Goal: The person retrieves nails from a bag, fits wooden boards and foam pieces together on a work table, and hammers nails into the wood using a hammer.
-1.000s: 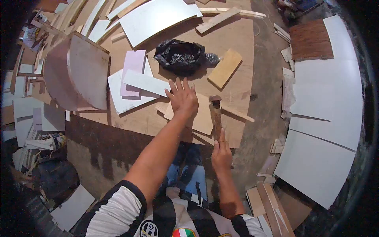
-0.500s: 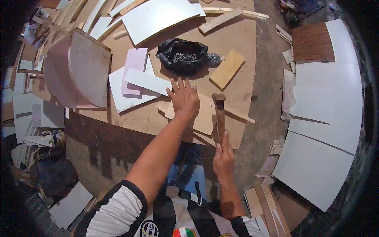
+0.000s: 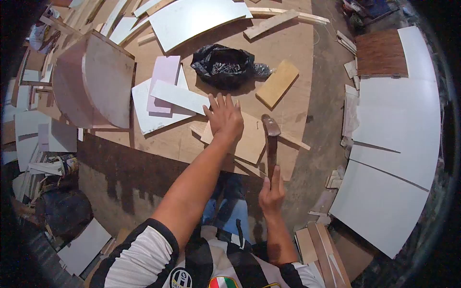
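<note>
Clasped in right hand (image 3: pixel 272 193), brown metal-headed hammer (image 3: pixel 272 146); left hand (image 3: pixel 226 117), fingers slightly spread, upon flat tan wooden board (image 3: pixel 250 139).

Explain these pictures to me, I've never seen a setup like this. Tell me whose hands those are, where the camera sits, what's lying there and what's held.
There is no machine here: these are a person's bare hands. One camera worn on their head, looking forward and down, takes every picture. The left hand lies spread over a light wooden board. The right hand grips a hammer by its handle. On the wooden work surface also lie a black bag holding small metal pieces, a yellowish block, a pink panel and a white strip.
</note>
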{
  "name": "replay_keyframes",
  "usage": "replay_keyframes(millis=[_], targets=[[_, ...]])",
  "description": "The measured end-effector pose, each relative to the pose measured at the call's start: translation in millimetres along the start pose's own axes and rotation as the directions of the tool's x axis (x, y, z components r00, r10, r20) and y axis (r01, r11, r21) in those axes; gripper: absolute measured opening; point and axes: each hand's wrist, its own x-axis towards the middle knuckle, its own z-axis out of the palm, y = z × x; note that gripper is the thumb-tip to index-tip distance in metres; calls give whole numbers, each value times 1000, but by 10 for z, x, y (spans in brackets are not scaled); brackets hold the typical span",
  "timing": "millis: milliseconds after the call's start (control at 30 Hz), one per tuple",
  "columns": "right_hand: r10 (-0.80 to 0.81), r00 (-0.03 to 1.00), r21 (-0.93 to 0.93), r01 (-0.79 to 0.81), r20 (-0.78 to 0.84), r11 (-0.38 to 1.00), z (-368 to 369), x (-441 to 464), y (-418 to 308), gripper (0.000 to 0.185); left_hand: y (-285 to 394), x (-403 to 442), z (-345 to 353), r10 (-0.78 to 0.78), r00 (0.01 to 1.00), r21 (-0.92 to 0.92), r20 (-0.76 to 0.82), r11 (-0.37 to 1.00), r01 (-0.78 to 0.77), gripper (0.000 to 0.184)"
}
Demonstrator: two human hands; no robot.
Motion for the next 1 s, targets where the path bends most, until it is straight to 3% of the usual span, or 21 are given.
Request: replay_keyframes(millis=[133,200,333,400,533,600,733,800,933,1000], targets=[[-43,999,29,42,24,999,80,-56,114,62,-12,17,27,-7,1000,5,12,1000,7,50],[-13,989,-183,40,144,982,215,-27,240,63,-22,6,39,8,1000,-9,-25,1000,-8,50],[49,980,-217,-6,193,976,173,9,258,64,-7,-10,-19,-9,1000,5,16,1000,9,51],[17,1000,-40,-16,22,999,144,7,209,66,-14,10,-8,3,1000,-14,4,1000,-3,51],[-58,998,-29,58,-14,998,163,-63,197,65,-25,3,6,7,1000,-25,-24,1000,-8,50],[223,919,-168,-176,324,970,205,-10,204,63,-9,0,-27,-7,1000,-52,5,999,7,49],[149,975,-63,-140,163,988,148,57,113,62,-3,23,-42,4,1000,-25,6,1000,-4,49],[44,999,22,-44,-25,999,54,24,27,61,-16,-9,-46,19,1000,-18,-1,1000,-19,49],[9,999,-19,-8,45,1000,125,-72,167,60,-28,-2,16,12,1000,-5,17,1000,-12,49],[75,979,-163,-44,192,986,202,-4,247,63,-25,6,7,12,1000,-8,-12,1000,-12,49]])
